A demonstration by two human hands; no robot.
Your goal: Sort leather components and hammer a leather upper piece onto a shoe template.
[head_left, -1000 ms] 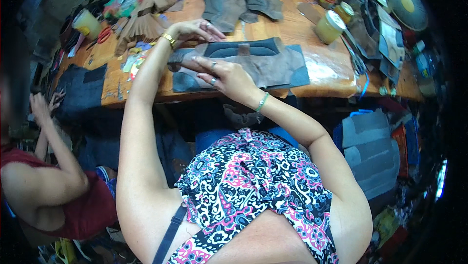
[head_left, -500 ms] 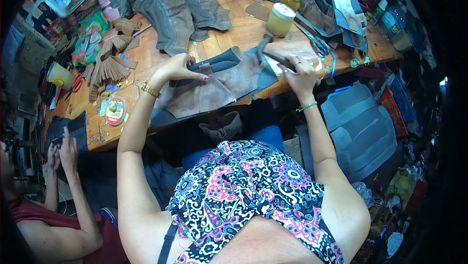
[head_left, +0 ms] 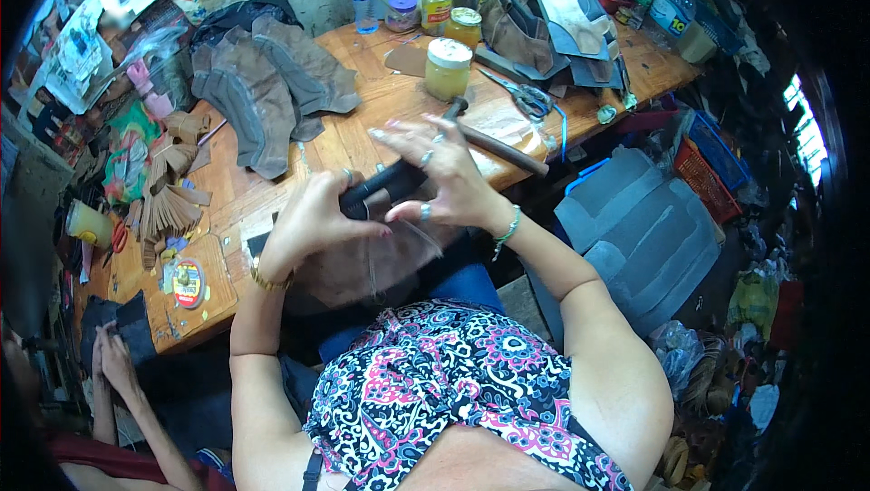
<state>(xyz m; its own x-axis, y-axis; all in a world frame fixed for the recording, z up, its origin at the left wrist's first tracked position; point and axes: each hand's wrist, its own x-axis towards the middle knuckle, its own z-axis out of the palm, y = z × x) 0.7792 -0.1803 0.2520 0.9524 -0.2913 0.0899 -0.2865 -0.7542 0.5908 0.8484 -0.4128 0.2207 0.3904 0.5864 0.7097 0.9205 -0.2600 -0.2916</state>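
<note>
A brown leather boot piece [head_left: 362, 264] with a dark lining hangs over the near table edge, its rolled dark upper part tilted up between my hands. My left hand [head_left: 317, 214] is closed on the left side of this piece, thumb toward me. My right hand [head_left: 449, 174] is at its right end, fingers stretched out and thumb apart, close against the dark part; whether it touches is hard to tell. Just beyond my right hand a hammer [head_left: 503, 148] lies on the table, its handle pointing right. My right fingers partly cover the boot piece.
More brown leather pieces [head_left: 245, 92] lie at the back left, near fanned tan strips [head_left: 168, 192]. A jar of yellowish glue [head_left: 448, 69] and scissors [head_left: 530, 101] are beyond the hammer. Grey sheets [head_left: 634, 228] lie at right. Another person's hands [head_left: 113, 355] are at lower left.
My right hand has let go of the hammer, which now lies on the table, and has moved left to the boot piece. The boot piece has tilted up and come nearer. The view has shifted.
</note>
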